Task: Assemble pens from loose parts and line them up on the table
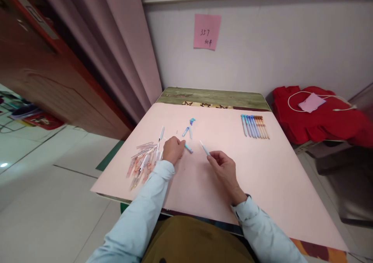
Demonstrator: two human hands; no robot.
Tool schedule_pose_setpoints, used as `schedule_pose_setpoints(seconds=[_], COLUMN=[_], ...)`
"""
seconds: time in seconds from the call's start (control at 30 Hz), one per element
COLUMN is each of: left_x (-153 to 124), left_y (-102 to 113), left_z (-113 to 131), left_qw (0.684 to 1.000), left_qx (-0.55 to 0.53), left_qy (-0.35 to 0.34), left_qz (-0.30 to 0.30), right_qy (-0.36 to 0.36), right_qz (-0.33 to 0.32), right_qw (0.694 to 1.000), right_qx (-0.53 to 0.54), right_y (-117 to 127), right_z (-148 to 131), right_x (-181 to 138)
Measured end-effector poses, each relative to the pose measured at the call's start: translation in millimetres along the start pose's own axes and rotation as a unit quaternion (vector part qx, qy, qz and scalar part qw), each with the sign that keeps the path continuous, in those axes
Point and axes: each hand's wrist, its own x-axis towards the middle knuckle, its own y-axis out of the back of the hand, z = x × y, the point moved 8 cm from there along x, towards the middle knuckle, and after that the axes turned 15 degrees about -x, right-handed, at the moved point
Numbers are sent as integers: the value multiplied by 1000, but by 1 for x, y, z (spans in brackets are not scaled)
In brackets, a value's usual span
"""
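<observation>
observed from where i stand: the barrel [204,148], pale and slim with a whitish tapered tip, is held above the middle of the desk [247,98], tip pointing away from the person and a little to the left. right hand [225,168]: grasping the barrel's near end between thumb and fingers. left hand [171,151]: fingers bent, back of the hand turned up; a blue tube [189,149] shows right at its fingertips, slanting toward the right hand. whether it is gripped or only touched, i cannot tell.

just beyond the hands: two short tubes [185,131] lying close together, and past them a small cluster of blue caps [192,121]. left of the left hand: a loose heap of parts [142,168], clear, white and pinkish, lying at mixed angles and partly hidden by the forearm. well to the right: a neat row of pens [255,127] side by side, blue tops to the left, brown tops to the right.

under all these: a pale pink sheet [262,181]. on the wall behind: a pink note [207,32], marked 357. right of the desk: red cloth [284,117] with a white cable [339,97] on it.
</observation>
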Motion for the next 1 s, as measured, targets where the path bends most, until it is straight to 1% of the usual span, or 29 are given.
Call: schedule_pose_setpoints(seconds=[0.13, 0.2, 0.27, 0.3, 0.37, 0.43, 0.5, 0.6, 0.73, 0.87, 1.0], left_x=[-5, -7, -6, -5, -2, 0, 1, -2, -6, -9, -13], left_y=[-14, -21, -25, -25, -25, -25, -29, -33, -33, -34, -40], left_z=[14, 18, 18, 16, 9, -1, -8, -12, -8, -5, -2], left_qw=[997, 996, 997, 999, 999, 990, 980, 964, 938, 920, 911], left_qx=[78, 91, 81, 54, -35, -125, -181, -247, -333, -383, -404], left_qy=[-30, -26, -12, 2, 39, 71, 88, 93, 87, 81, 77], left_qz=[5, 3, -5, -5, 2, 2, -11, -26, -22, -11, -8], right_qy=[-1, -3, -4, -2, 7, 25, 50, 88, 116, 115, 101], right_qz=[-4, -6, -8, -9, -15, -22, -24, -16, 10, 18, 19], right_qw=[1000, 1000, 1000, 1000, 1000, 999, 996, 987, 973, 968, 968], right_qx=[3, 4, 1, -3, -15, -36, -68, -130, -198, -221, -229], right_y=[-2, -4, -5, -6, -7, -9, -10, -9, -5, -4, -4], right_z=[3, 4, 5, 5, 3, 1, -3, -10, -18, -18, -14], right_x=[1, 0, 0, 0, -1, -2, -4, -6, -7, -7, -5])
